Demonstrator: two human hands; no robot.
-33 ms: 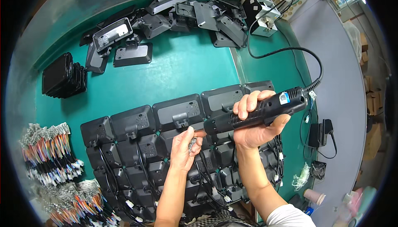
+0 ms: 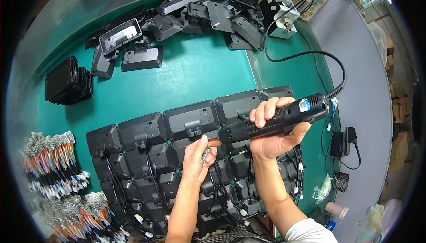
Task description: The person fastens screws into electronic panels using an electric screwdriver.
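My right hand (image 2: 277, 132) is wrapped round a black corded electric screwdriver (image 2: 317, 108), held slanted with its nose toward the left. At that nose, the thumb and fingertips of my left hand (image 2: 195, 161) are pinched together; whether a screw sits on the bit is too small to tell. Several small silvery screws (image 2: 205, 155) lie in the curl of my left fingers. Below both hands, black plastic housings (image 2: 188, 118) are set out in close rows, back side up. Black cables (image 2: 150, 165) with white plugs run from many of them.
More black housings (image 2: 166, 27) lie heaped at the back of the green table (image 2: 195, 74). At the left stand a stack of dark panels (image 2: 62, 81) and bundles of coloured wires (image 2: 53, 163). A metal-and-black box (image 2: 279, 14) stands back right; the screwdriver's cord (image 2: 306, 53) loops nearby.
Both hands and the screwdriver stay where they were. Only a blurred, pale shape at the lower right edge has shifted.
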